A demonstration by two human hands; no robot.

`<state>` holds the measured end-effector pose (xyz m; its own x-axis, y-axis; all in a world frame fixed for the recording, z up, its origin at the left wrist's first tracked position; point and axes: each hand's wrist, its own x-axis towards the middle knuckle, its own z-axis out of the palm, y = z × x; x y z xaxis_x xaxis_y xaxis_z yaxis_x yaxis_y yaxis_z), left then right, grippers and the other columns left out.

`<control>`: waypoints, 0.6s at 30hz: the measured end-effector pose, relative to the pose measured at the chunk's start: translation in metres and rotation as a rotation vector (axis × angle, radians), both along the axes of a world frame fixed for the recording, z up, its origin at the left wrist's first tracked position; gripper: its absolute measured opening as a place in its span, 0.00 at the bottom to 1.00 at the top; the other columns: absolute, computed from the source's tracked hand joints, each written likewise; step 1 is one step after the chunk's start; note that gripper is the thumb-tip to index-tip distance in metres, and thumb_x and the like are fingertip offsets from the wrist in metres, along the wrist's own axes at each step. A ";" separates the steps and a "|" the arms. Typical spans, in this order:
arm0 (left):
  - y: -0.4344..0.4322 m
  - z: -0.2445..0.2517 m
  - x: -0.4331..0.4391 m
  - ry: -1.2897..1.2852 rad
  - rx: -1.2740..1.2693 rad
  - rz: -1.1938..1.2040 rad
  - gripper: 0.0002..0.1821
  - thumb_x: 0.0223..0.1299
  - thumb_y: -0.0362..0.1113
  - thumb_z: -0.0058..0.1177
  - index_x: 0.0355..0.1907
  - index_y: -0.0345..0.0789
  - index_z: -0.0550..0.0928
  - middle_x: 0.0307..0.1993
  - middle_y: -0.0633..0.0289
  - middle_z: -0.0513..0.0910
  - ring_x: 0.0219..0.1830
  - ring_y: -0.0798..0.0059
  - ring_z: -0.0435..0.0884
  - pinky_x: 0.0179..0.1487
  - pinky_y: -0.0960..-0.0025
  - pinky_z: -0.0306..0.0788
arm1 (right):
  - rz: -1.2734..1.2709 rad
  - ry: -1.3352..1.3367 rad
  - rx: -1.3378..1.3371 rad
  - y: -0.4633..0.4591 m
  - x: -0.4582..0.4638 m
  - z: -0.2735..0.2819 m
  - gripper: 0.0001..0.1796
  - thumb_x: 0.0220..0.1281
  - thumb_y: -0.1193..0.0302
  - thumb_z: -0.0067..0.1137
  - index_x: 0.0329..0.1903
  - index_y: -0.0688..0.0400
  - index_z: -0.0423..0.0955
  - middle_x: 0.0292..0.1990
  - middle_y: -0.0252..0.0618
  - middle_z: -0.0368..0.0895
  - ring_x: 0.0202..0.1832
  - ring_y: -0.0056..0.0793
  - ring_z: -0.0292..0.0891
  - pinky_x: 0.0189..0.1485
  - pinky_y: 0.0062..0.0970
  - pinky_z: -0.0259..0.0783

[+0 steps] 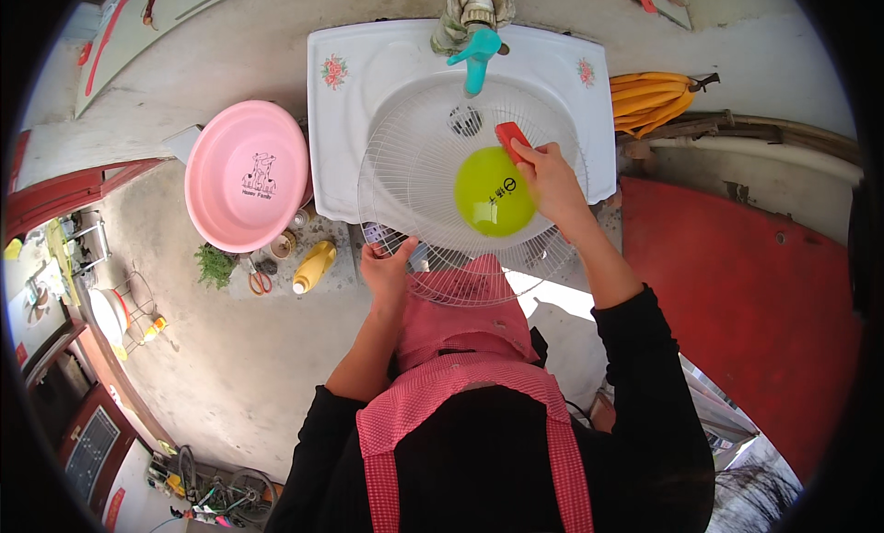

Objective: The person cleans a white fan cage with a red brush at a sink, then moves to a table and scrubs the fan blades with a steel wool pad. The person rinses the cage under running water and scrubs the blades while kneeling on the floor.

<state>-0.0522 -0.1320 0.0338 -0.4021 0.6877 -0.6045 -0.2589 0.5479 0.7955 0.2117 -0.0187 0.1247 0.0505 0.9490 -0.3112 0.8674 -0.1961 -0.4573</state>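
Note:
A round wire fan guard (407,195) is tilted over the white ceramic sink (333,146), its near rim overhanging the front edge. At its middle is a shiny lime-green cap (487,195) with dark printed marks. My left hand (387,270) grips the guard's near-left rim between thumb and fingers. In my right hand (552,184) is a red scrubbing brush (510,138), held at the upper right edge of the cap; its bristles are hard to make out. Through the wires shows the sink drain (465,121). Above hangs a teal tap (478,56), with no water visible.
Left of the sink stands a pink plastic basin (228,167). Below it lie a yellow bottle (315,266), orange-handled scissors (260,283) and a green plant (215,265). At right are an orange bundle (649,101) and a large red panel (725,270).

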 end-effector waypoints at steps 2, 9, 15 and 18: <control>0.002 0.005 0.001 -0.021 0.009 0.001 0.25 0.42 0.32 0.77 0.29 0.40 0.68 0.25 0.77 0.68 0.25 0.89 0.62 0.28 0.82 0.59 | -0.004 -0.017 -0.019 -0.015 -0.005 0.008 0.19 0.68 0.66 0.53 0.60 0.47 0.76 0.48 0.54 0.73 0.45 0.53 0.78 0.49 0.42 0.75; 0.001 0.012 -0.005 0.077 -0.073 -0.090 0.26 0.42 0.34 0.78 0.28 0.41 0.67 0.24 0.78 0.67 0.24 0.89 0.60 0.27 0.82 0.58 | -0.078 -0.247 0.079 0.076 0.016 -0.061 0.20 0.72 0.64 0.47 0.63 0.42 0.72 0.50 0.50 0.71 0.42 0.52 0.79 0.47 0.46 0.76; 0.000 0.010 -0.007 0.001 -0.052 -0.042 0.26 0.42 0.34 0.78 0.29 0.40 0.67 0.24 0.77 0.67 0.24 0.89 0.62 0.27 0.81 0.60 | 0.038 -0.056 0.128 0.040 0.000 -0.007 0.20 0.69 0.67 0.52 0.62 0.42 0.75 0.52 0.47 0.72 0.43 0.50 0.79 0.46 0.43 0.76; 0.005 0.022 -0.008 -0.016 -0.127 -0.112 0.22 0.45 0.31 0.75 0.31 0.40 0.70 0.27 0.77 0.69 0.27 0.88 0.66 0.32 0.81 0.63 | 0.245 0.002 -0.028 0.008 -0.013 0.008 0.20 0.68 0.68 0.54 0.62 0.42 0.75 0.51 0.47 0.73 0.43 0.51 0.79 0.45 0.42 0.76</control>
